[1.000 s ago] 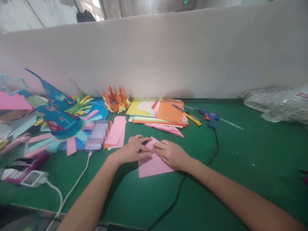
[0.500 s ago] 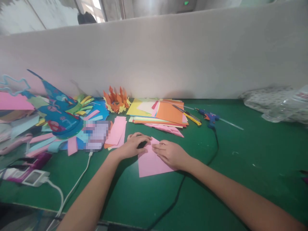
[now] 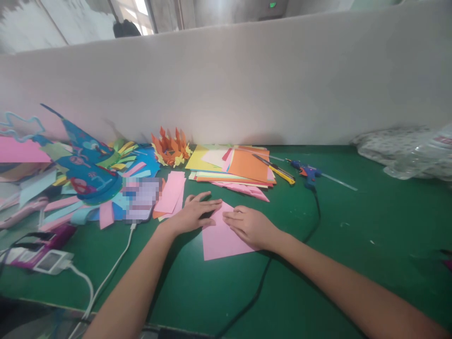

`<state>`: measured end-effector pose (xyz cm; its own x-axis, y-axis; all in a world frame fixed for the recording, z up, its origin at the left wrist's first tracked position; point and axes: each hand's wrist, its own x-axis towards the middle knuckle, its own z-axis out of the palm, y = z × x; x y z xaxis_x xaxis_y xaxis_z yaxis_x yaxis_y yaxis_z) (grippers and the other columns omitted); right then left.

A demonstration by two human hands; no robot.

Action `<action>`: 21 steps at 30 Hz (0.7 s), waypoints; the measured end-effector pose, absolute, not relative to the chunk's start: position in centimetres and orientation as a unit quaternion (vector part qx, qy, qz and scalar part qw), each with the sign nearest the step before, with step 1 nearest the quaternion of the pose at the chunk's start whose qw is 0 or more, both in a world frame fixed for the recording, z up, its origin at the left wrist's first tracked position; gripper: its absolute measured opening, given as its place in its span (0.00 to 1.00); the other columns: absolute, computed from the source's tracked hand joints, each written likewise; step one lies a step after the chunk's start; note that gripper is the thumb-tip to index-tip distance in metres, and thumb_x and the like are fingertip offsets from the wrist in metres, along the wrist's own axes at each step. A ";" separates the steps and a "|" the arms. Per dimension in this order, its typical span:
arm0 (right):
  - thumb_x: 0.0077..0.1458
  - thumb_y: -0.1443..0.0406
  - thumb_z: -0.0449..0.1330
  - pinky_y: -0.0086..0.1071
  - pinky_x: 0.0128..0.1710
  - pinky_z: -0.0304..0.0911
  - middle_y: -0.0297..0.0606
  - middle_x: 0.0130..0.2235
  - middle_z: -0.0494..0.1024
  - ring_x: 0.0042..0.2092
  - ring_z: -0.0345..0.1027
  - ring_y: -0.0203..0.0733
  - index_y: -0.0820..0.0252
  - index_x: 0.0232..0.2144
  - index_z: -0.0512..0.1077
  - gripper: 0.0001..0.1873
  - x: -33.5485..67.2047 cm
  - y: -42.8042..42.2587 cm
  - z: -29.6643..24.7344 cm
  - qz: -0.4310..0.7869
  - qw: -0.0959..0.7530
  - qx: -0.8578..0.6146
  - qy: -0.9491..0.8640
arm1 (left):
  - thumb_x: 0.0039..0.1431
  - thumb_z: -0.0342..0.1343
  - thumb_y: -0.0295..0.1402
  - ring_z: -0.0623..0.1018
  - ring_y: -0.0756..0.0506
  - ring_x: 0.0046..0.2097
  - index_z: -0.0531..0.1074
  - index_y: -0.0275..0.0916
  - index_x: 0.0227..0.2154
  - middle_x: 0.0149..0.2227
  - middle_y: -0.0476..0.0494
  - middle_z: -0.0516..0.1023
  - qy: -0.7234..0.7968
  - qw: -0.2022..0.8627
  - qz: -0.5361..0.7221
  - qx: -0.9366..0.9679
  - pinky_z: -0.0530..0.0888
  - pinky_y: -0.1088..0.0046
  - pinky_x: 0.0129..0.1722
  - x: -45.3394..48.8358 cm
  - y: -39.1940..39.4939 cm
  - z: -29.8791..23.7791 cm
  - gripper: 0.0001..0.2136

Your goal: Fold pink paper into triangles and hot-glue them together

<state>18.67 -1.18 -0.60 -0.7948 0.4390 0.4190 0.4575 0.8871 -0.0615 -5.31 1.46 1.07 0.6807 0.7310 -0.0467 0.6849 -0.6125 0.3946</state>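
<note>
1. My left hand is loosely spread, thumb apart from the fingers, its fingertips at the left edge of the pink paper near its far point; it has nothing clasped.
2. My right hand lies palm down on the paper's right side, fingers extended close together, pressing rather than gripping (they cover part of the sheet, so I can't quite tell whether a fold runs beneath them).
3. The paper rests on the green table in front of me, between my two hands, its near edge uncovered.
4. Just beyond my left hand are pink strips, with a phone beside them.
5. Past my fingertips sits a stack of coloured paper, a yellow cutter lying against its right side.
6. Farther right is a blue glue gun; its black cord passes under my right arm.
</note>
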 end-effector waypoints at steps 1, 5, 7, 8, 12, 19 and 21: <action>0.62 0.70 0.47 0.37 0.42 0.65 0.45 0.46 0.77 0.40 0.66 0.43 0.67 0.46 0.72 0.17 18.7 -1.2 -0.6 -0.020 0.217 -0.238 -0.947 | 0.60 0.50 0.46 0.52 0.38 0.64 0.55 0.55 0.59 0.61 0.49 0.60 0.395 0.191 0.055 0.897 0.53 0.53 0.56 -5.3 1.5 1.1 0.25; 0.62 0.70 0.47 0.37 0.42 0.66 0.44 0.47 0.76 0.41 0.66 0.43 0.66 0.45 0.73 0.17 18.7 -1.2 -0.6 -0.012 0.223 -0.235 -0.946 | 0.65 0.41 0.45 0.48 0.37 0.65 0.57 0.56 0.58 0.63 0.50 0.55 0.402 0.176 0.046 0.897 0.51 0.50 0.57 -5.3 1.5 0.9 0.19; 0.62 0.70 0.47 0.37 0.42 0.66 0.43 0.47 0.76 0.41 0.66 0.42 0.66 0.45 0.73 0.17 18.6 -1.2 -0.6 -0.013 0.225 -0.235 -0.946 | 0.66 0.38 0.44 0.46 0.36 0.65 0.58 0.57 0.58 0.64 0.52 0.53 0.414 0.167 0.047 0.893 0.51 0.49 0.57 -5.1 1.5 0.8 0.19; 0.62 0.70 0.47 0.37 0.42 0.66 0.43 0.47 0.76 0.41 0.66 0.42 0.66 0.45 0.73 0.17 18.6 -1.2 -0.7 -0.015 0.225 -0.236 -0.945 | 0.66 0.38 0.44 0.46 0.36 0.65 0.57 0.57 0.58 0.64 0.52 0.52 0.419 0.165 0.047 0.891 0.50 0.48 0.57 -5.0 1.5 0.8 0.19; 0.62 0.70 0.47 0.37 0.42 0.66 0.44 0.47 0.76 0.41 0.66 0.42 0.66 0.45 0.73 0.17 18.6 -1.1 -0.8 -0.015 0.223 -0.239 -0.945 | 0.66 0.36 0.41 0.46 0.37 0.65 0.53 0.57 0.60 0.65 0.53 0.51 0.425 0.160 0.038 0.890 0.51 0.46 0.57 -4.7 1.4 0.6 0.19; 0.61 0.70 0.47 0.37 0.42 0.66 0.44 0.47 0.76 0.41 0.66 0.42 0.66 0.45 0.73 0.17 18.8 -1.0 -0.9 -0.012 0.215 -0.239 -0.947 | 0.65 0.39 0.37 0.49 0.37 0.65 0.57 0.56 0.58 0.64 0.52 0.54 0.434 0.136 0.059 0.888 0.52 0.47 0.57 -4.1 1.6 0.4 0.19; 0.62 0.70 0.47 0.37 0.42 0.66 0.45 0.47 0.76 0.42 0.67 0.42 0.65 0.46 0.73 0.17 18.7 -1.1 -0.8 -0.014 0.213 -0.241 -0.947 | 0.65 0.40 0.37 0.49 0.36 0.65 0.58 0.56 0.58 0.64 0.52 0.54 0.433 0.139 0.059 0.889 0.52 0.46 0.57 -4.2 1.5 0.7 0.19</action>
